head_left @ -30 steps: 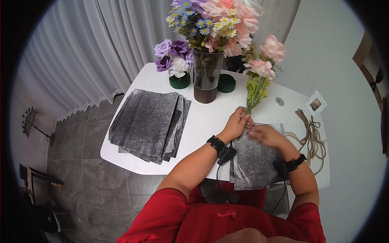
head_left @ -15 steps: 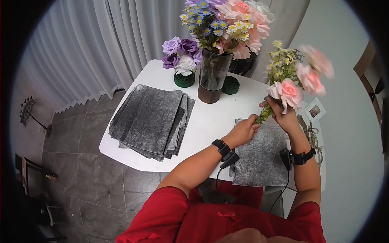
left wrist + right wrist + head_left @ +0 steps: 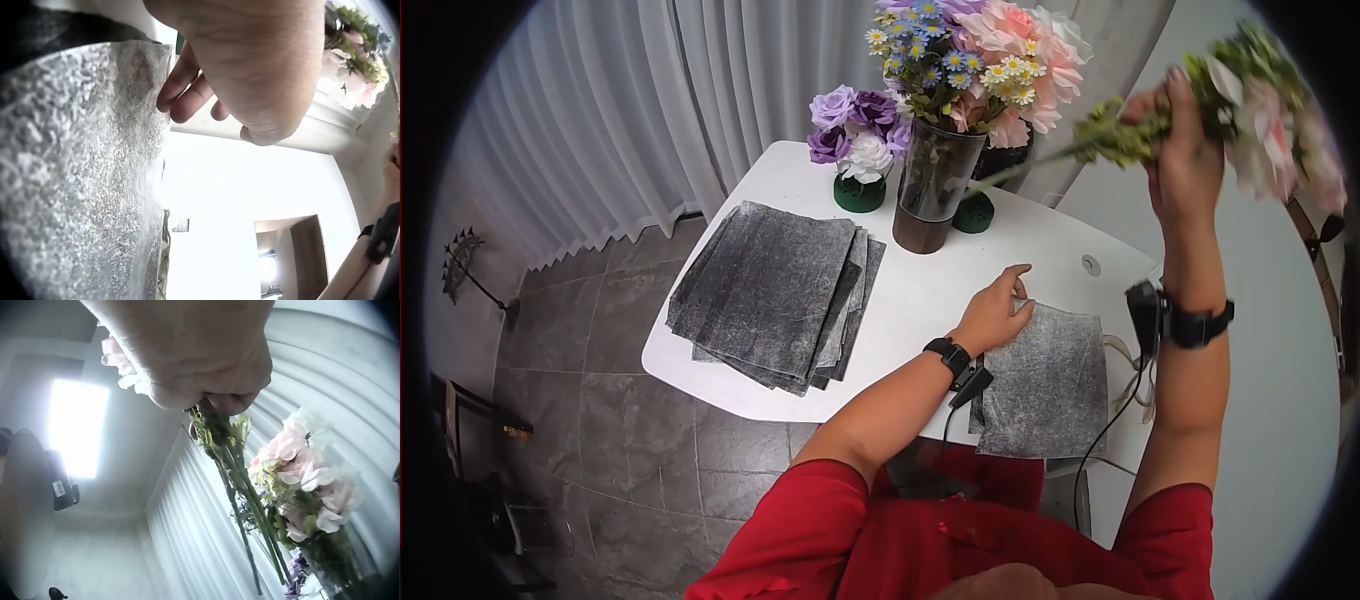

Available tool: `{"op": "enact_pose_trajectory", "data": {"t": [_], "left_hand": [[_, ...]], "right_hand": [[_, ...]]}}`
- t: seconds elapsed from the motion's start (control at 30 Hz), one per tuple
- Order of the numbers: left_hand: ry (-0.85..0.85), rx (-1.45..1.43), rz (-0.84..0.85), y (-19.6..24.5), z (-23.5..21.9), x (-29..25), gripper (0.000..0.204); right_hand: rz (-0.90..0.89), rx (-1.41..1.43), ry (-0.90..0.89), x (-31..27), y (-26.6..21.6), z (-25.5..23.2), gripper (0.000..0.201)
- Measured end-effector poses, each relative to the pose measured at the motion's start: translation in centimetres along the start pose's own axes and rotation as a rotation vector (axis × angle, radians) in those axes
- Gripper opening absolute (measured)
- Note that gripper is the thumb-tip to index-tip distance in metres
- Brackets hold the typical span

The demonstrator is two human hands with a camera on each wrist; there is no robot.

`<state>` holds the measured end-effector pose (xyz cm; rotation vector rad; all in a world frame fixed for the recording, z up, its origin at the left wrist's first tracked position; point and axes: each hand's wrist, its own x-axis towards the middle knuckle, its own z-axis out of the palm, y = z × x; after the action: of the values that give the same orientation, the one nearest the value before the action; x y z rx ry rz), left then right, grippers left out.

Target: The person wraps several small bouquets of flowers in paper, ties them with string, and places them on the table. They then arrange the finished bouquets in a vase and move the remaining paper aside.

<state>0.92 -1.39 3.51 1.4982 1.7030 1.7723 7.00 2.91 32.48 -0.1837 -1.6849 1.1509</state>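
Observation:
Raised at the upper right of the head view, my right hand (image 3: pixel 1188 165) grips the green stems of a pink flower bunch (image 3: pixel 1265 130), its blooms tipped to the right. In the right wrist view the bare stems (image 3: pixel 247 494) hang below that fist. My left hand (image 3: pixel 992 315) is at the top left corner of a small stack of grey sheets (image 3: pixel 1045 385), fingers loosely bent and holding nothing. The left wrist view shows the left fingertips (image 3: pixel 181 103) beside the sheet's edge (image 3: pixel 140 144); whether they touch it I cannot tell.
A larger grey sheet stack (image 3: pixel 765 290) lies left on the white table (image 3: pixel 920 310). Behind stand a tall vase (image 3: pixel 940 180) of mixed flowers, purple and white roses (image 3: pixel 865 155) in green foam, and another green block (image 3: pixel 974 213). Cord (image 3: pixel 1135 375) lies right of the small stack.
My right hand has taken the bunch from beside the left hand and swung it up and to the right. The left hand has let go of the stems and moved down slightly towards the sheets.

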Motion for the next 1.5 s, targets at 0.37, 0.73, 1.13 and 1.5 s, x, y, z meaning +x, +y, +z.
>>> {"op": "enact_pose_trajectory", "data": {"t": [0.37, 0.73, 1.13, 1.5], "left_hand": [[0.068, 0.059, -0.044, -0.8, -0.3, 0.2, 0.051], [0.037, 0.09, -0.03, -0.1, -0.7, 0.0, 0.05], [0.047, 0.115, -0.005, -0.8, -0.3, 0.1, 0.049], [0.048, 0.115, -0.011, -0.9, -0.2, 0.1, 0.046]], "right_hand": [[-0.116, -0.3, 0.01, 9.0, 5.9, 2.7, 0.047], [-0.798, -0.744, 0.003, 7.5, 12.4, 3.9, 0.035], [-0.544, -1.144, -0.168, 5.7, 15.6, 9.3, 0.027], [0.091, -0.413, -0.343, 5.2, 8.7, 6.9, 0.029]]}}
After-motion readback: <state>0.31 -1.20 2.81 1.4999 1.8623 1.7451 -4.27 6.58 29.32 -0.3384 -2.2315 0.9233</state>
